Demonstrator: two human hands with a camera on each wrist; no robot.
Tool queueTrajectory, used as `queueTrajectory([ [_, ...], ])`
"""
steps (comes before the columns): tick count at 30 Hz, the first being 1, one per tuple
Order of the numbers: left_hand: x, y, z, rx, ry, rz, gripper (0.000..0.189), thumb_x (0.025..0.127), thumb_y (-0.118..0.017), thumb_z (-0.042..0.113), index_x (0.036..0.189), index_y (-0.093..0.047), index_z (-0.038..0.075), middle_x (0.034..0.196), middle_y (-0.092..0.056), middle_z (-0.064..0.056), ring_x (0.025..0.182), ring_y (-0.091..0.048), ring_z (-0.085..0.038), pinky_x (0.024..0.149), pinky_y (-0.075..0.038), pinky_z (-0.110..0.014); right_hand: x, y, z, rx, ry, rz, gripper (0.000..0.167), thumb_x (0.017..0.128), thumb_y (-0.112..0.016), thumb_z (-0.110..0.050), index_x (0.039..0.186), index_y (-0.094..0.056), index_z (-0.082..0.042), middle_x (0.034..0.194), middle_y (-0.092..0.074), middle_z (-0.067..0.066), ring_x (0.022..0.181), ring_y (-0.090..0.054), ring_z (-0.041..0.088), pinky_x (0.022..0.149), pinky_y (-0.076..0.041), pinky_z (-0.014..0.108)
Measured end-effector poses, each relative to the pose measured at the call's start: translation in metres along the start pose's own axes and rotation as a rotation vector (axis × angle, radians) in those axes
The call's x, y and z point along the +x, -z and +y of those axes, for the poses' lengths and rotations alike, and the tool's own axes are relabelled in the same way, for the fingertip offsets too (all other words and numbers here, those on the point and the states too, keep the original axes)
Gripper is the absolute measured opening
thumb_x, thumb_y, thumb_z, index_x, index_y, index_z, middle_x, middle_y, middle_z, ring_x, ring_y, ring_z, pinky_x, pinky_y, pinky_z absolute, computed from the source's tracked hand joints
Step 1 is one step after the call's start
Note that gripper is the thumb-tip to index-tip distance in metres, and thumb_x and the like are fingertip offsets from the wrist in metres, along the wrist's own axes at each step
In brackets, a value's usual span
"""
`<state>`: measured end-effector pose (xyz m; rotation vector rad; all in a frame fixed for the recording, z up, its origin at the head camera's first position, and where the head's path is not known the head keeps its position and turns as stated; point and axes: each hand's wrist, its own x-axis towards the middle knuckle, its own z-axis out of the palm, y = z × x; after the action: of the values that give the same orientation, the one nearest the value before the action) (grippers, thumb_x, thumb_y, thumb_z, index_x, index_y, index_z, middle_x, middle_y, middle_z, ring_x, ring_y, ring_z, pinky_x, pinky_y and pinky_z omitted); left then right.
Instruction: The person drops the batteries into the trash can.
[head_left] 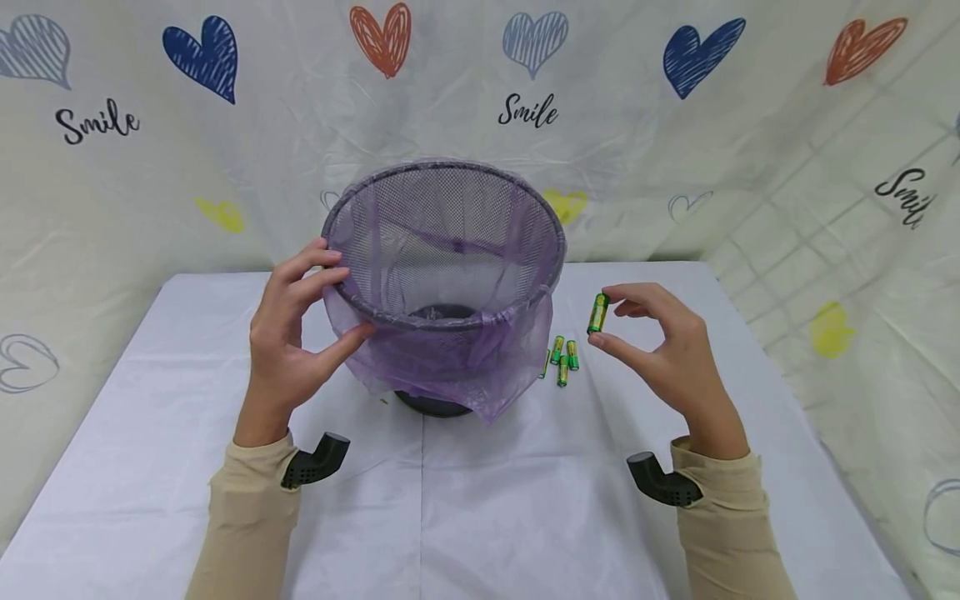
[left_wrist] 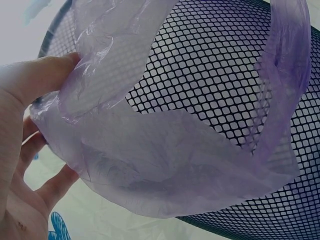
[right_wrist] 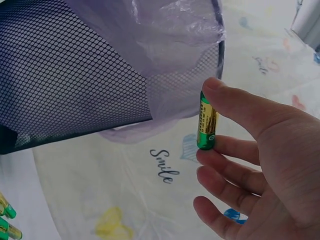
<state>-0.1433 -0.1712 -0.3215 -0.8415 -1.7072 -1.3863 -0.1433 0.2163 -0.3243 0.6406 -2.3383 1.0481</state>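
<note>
A black mesh wastebasket (head_left: 442,312), lined with a purple plastic bag (head_left: 480,367), stands on the table. My left hand (head_left: 288,321) holds its rim at the left, with the thumb against the bag (left_wrist: 120,160) and the fingers along the rim's far side. To the right of the basket, my right hand (head_left: 667,337) pinches a green and yellow battery (head_left: 597,313) between thumb and fingertips. That battery (right_wrist: 207,122) is upright in the right wrist view, apart from the basket. Several like batteries (head_left: 562,371) lie on the table between the basket and my right hand.
The table wears a white cloth (head_left: 480,517). Behind it hangs a pale curtain (head_left: 450,108) printed with hearts and the word Smile. A small dark fleck (head_left: 383,401) shows on the cloth left of the basket's base.
</note>
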Motion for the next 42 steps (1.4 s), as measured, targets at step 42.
queueTrajectory([
  [42, -0.003, 0.002, -0.007, -0.011, 0.003, -0.002, 0.054, 0.077, -0.082, 0.021, 0.107, -0.059, -0.018, 0.122, -0.056, -0.028, 0.132, -0.044, -0.044, 0.101, -0.052, -0.028, 0.028, -0.001, -0.028, 0.082, 0.014, 0.063, 0.05, 0.069, -0.082, 0.002, 0.116, -0.069, -0.01, 0.104, -0.067, 0.003, 0.091, -0.06, 0.007, 0.091, -0.048, 0.018],
])
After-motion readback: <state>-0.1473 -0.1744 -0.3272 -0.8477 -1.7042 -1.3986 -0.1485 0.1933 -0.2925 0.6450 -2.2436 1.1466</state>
